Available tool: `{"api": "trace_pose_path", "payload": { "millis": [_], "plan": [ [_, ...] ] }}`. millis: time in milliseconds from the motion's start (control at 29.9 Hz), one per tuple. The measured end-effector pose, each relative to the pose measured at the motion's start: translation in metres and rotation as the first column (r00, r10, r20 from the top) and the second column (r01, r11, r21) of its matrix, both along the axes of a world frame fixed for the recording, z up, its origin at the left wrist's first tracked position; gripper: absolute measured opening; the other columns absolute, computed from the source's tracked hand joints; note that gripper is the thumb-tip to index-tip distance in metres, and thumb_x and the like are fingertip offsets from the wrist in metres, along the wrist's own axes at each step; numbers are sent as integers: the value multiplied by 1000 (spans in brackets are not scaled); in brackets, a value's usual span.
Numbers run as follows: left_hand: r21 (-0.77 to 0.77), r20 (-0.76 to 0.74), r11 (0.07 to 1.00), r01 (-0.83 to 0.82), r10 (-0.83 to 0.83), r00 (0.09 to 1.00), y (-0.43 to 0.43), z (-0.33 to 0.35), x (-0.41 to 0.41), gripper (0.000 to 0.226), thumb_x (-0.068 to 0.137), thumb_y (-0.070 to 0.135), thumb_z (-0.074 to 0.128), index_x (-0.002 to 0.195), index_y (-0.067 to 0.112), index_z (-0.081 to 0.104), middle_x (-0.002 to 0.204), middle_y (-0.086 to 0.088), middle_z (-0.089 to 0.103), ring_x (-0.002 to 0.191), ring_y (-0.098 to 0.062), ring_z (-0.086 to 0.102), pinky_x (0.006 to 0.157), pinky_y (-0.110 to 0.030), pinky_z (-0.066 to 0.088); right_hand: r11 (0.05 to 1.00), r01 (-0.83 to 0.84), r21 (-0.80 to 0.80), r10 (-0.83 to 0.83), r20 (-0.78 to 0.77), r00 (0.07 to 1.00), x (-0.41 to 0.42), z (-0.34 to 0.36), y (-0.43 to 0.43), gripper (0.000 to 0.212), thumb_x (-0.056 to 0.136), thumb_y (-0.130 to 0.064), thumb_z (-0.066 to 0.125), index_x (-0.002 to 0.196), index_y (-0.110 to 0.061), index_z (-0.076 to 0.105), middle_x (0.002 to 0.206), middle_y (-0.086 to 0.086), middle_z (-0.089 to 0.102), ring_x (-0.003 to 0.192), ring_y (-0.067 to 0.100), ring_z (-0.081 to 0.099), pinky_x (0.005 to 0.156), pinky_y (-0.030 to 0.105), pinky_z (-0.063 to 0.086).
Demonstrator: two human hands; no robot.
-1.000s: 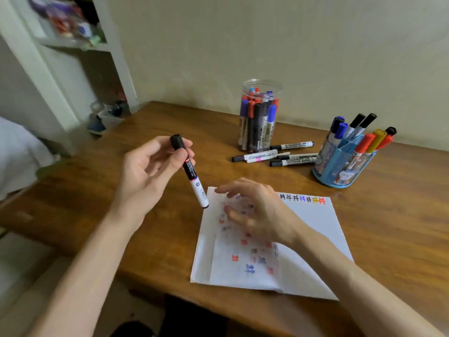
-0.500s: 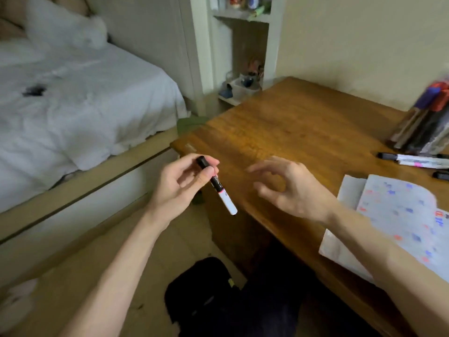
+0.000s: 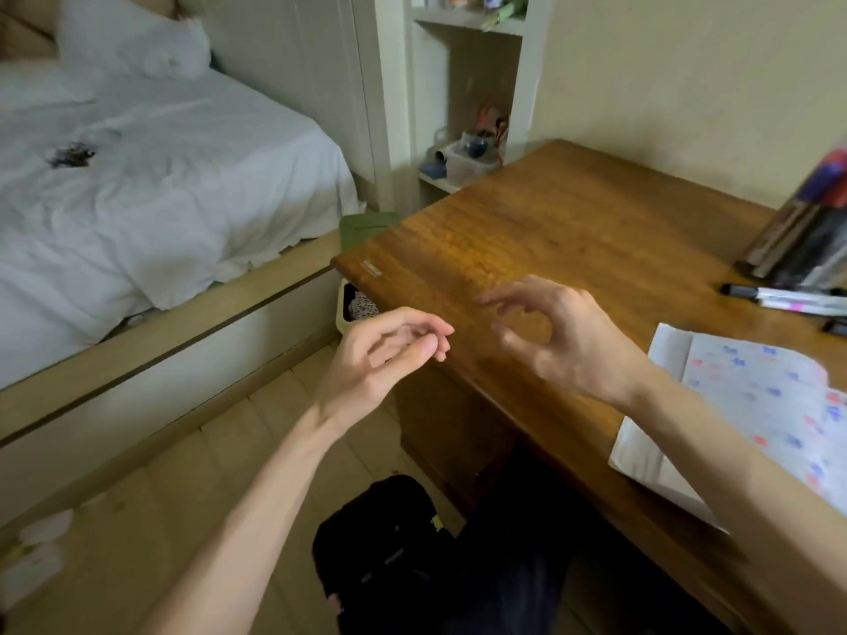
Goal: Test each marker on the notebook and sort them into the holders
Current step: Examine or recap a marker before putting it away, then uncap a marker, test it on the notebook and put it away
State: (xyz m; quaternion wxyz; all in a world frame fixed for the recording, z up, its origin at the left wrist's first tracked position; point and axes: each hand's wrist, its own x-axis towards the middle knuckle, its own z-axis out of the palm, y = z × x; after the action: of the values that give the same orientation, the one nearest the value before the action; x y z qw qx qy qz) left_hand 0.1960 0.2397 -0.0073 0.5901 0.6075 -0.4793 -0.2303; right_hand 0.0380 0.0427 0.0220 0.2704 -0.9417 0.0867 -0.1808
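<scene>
My left hand (image 3: 385, 355) hovers off the desk's left edge, above a small cream bin (image 3: 341, 309). Its fingers are relaxed and hold nothing. My right hand (image 3: 559, 341) floats over the wooden desk (image 3: 527, 231) with loosely curled fingers, also empty. The open notebook (image 3: 756, 405), dotted with red and blue test marks, lies at the right. A clear jar of markers (image 3: 806, 231) is cut off by the right edge, with a few loose markers (image 3: 788, 300) lying in front of it. No marker is in either hand.
A bed with white sheets (image 3: 160, 176) fills the left. A shelf niche with small items (image 3: 463, 158) stands behind the desk corner. A black bag (image 3: 380, 543) sits on the floor by my legs.
The view swung left, away from the holders. My left hand held a black-capped marker before; now it holds nothing and the marker is out of sight. My right hand left the notebook.
</scene>
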Motion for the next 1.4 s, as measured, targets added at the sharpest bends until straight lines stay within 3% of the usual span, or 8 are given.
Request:
{"api": "trace_pose_path", "payload": {
  "millis": [234,435,568,736,836,1037,1237,1404],
  "plan": [
    [-69,78,982,178,-172,982,-84,32,-55,15,99,10,61,108,5,72,93,0,74,91,-21,71,82,-22,53,964,265,-16,-264,54,963,-73,16,-42,29,98,-22,69,126,-27,74,116,-11,71,103,2,67,88,23,54],
    [-57,135,934,353,-343,930,-166,46,-131,12,101,14,63,108,12,73,93,6,75,95,-18,72,81,-20,56,816,577,-27,-571,114,813,-175,3,-77,24,92,-21,72,113,-31,78,106,-11,75,92,5,69,80,25,54],
    [-47,177,909,414,-400,899,-216,46,-175,14,102,13,62,112,13,72,93,7,74,93,-15,72,78,-19,56,769,639,-22,-637,62,768,-225,-12,-83,14,91,-24,75,102,-31,79,93,-15,68,81,7,64,71,25,48],
    [-2,132,938,347,-344,930,-270,35,-205,19,103,10,58,116,16,70,98,1,74,91,-11,71,77,-19,55,877,475,75,-463,-136,876,-247,-21,-76,21,93,-37,74,112,-31,79,122,-18,71,117,2,61,103,8,36],
    [34,220,956,291,-291,931,-297,25,-214,18,101,9,60,113,18,71,98,5,74,92,-6,69,82,-20,57,883,464,65,-458,-94,884,-250,-25,-74,23,93,-31,75,115,-25,80,129,-12,71,123,1,59,105,-1,25],
    [110,471,976,190,-219,854,-341,7,-235,26,93,18,74,118,26,69,118,11,68,97,-3,64,87,-24,56,822,555,125,-564,48,824,-267,-28,-80,22,94,-29,74,115,-26,79,121,-16,73,117,2,63,104,30,51],
    [75,803,993,95,-117,584,-365,-2,-252,37,91,24,77,126,23,67,121,1,70,114,-17,61,97,-33,52,771,627,108,-635,80,768,-277,-30,-89,19,96,-32,74,115,-28,78,118,-17,71,112,0,63,97,30,50],
    [98,832,995,17,-91,547,-372,-10,-255,34,91,32,76,123,21,69,121,-3,69,116,-20,60,98,-36,51,741,664,100,-671,104,734,-282,-28,-94,21,97,-33,72,115,-25,79,117,-13,72,111,2,64,95,32,55]
  ]
}}
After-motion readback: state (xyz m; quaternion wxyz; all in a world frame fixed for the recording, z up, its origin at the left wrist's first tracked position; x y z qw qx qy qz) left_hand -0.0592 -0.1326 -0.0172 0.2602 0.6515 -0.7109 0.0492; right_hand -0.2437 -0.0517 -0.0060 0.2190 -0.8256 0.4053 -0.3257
